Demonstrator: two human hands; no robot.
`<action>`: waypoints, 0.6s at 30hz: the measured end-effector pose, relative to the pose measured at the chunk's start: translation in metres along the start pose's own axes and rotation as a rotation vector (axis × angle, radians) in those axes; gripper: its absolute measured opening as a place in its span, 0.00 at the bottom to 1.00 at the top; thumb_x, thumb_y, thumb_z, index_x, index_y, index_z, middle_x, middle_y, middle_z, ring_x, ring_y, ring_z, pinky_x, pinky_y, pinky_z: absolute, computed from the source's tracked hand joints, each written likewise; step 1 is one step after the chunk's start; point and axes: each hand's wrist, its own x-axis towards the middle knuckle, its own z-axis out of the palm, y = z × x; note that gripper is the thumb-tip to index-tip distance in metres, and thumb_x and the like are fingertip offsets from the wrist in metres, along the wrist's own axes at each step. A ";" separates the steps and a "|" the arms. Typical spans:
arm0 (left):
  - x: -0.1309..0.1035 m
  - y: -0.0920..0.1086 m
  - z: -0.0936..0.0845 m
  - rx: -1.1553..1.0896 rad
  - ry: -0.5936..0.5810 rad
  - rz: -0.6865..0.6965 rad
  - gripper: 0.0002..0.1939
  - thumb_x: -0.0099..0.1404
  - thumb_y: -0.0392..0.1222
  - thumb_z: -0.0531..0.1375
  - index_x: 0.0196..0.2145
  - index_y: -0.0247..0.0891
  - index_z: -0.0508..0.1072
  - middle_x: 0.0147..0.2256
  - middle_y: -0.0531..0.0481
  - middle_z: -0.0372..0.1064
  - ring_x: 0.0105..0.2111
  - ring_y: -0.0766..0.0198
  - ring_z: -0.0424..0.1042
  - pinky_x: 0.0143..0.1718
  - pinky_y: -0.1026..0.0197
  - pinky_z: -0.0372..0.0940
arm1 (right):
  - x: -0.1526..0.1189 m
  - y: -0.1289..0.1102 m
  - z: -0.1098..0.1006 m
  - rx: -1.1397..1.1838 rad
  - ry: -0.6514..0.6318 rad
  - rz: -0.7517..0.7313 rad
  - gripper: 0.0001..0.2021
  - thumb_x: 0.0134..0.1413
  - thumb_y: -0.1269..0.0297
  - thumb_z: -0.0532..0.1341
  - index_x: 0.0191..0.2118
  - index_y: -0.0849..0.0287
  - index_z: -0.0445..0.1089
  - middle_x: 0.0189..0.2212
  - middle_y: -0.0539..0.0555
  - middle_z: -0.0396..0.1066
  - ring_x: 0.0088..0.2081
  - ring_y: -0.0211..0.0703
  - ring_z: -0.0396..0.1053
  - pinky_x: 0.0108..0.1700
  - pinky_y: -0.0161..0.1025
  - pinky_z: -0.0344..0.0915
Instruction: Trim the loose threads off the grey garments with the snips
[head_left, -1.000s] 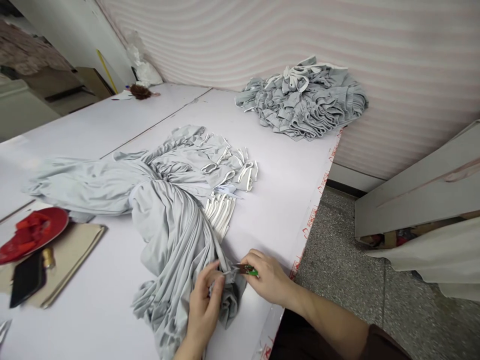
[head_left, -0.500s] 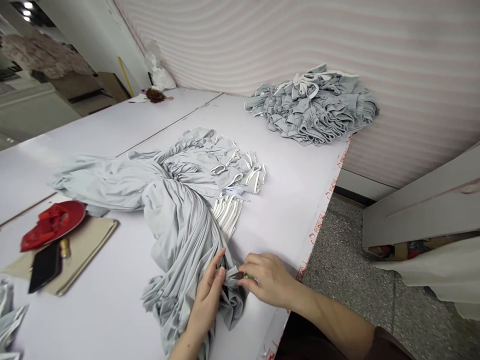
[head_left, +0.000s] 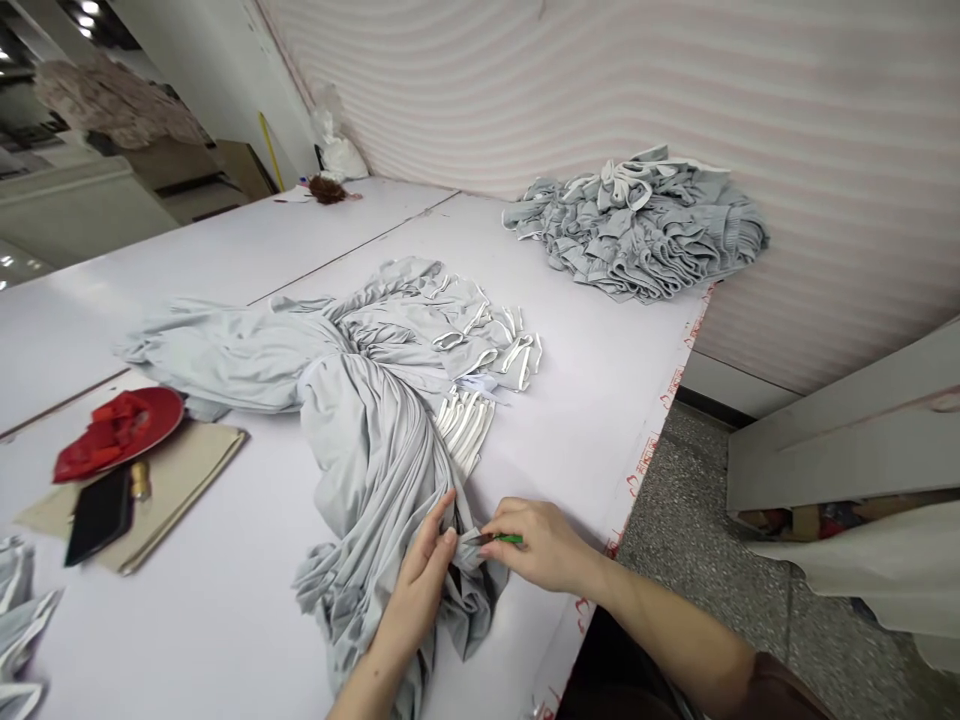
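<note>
A bunched light grey garment piece (head_left: 375, 450) lies across the near part of the table, its folds running down to my hands. My left hand (head_left: 424, 565) pinches a fold of this fabric between thumb and fingers. Closed in my right hand (head_left: 532, 540) is a small pair of green-handled thread snips (head_left: 510, 539), their metal tip pointing left at the held fold. Part of the tip is hidden against the cloth. White-edged strips (head_left: 466, 430) of the grey fabric lie just beyond my hands.
A pile of gathered grey pieces (head_left: 645, 230) sits at the table's far right corner. On the left, a red dish (head_left: 154, 420) with red material, a dark phone (head_left: 99, 515) and folded beige cloth (head_left: 187, 475) rest together. The table's edge (head_left: 645, 450) runs along my right.
My right hand has shifted slightly, and more of the green handle shows. The snips' tip stays by the fold in my left hand. The whole view has moved a little.
</note>
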 end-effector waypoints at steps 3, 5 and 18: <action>-0.008 0.009 -0.041 0.169 0.100 0.019 0.26 0.67 0.57 0.52 0.54 0.40 0.71 0.51 0.44 0.74 0.53 0.54 0.71 0.49 0.57 0.69 | 0.006 0.009 -0.004 0.105 0.066 0.053 0.08 0.55 0.61 0.65 0.40 0.55 0.78 0.34 0.51 0.74 0.37 0.40 0.71 0.38 0.34 0.63; -0.014 0.011 -0.089 0.366 0.238 -0.018 0.28 0.65 0.61 0.50 0.51 0.40 0.73 0.30 0.50 0.76 0.32 0.59 0.76 0.34 0.60 0.70 | 0.016 0.015 -0.009 0.127 0.128 0.073 0.07 0.56 0.61 0.64 0.39 0.56 0.76 0.33 0.52 0.73 0.35 0.41 0.71 0.38 0.35 0.63; 0.023 -0.039 -0.146 0.701 0.370 -0.225 0.23 0.58 0.60 0.52 0.41 0.42 0.72 0.34 0.48 0.78 0.37 0.47 0.76 0.38 0.54 0.67 | 0.152 0.013 0.027 -0.216 0.109 0.020 0.14 0.61 0.64 0.58 0.51 0.56 0.71 0.44 0.57 0.72 0.45 0.50 0.71 0.44 0.42 0.65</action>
